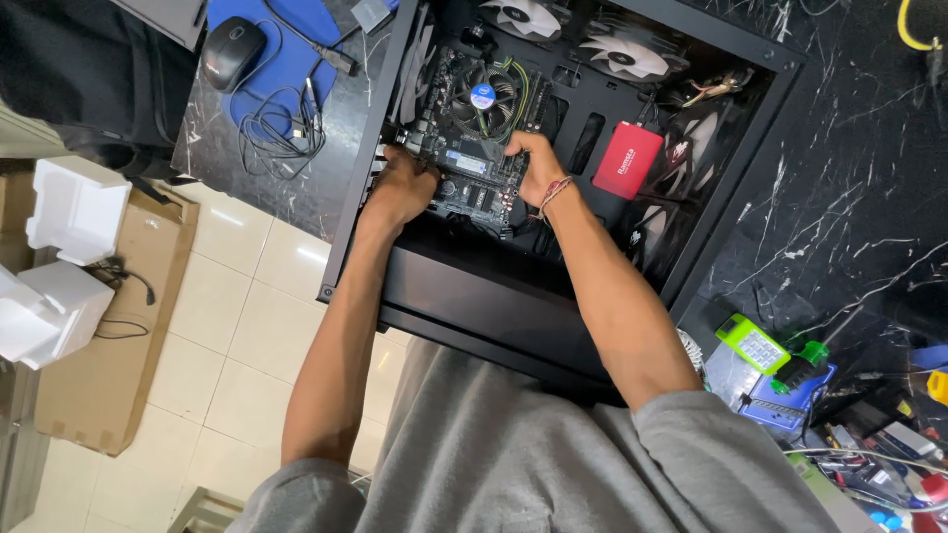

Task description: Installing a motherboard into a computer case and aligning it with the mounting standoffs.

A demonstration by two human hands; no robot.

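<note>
1. Black marble desk (849, 227) bears an open computer case (553, 296), its motherboard (474, 158) lying inside.
2. Left hand (400, 188) clamps the motherboard's left edge; right hand (533, 163) presses its right edge, fingers curled.
3. Best handled level, by the edges.

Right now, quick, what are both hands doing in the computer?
Left hand: curled on the left edge of the motherboard, gripping it.
Right hand: fingers bent, pressing on the motherboard's right side; a firm grip cannot be told.
</note>
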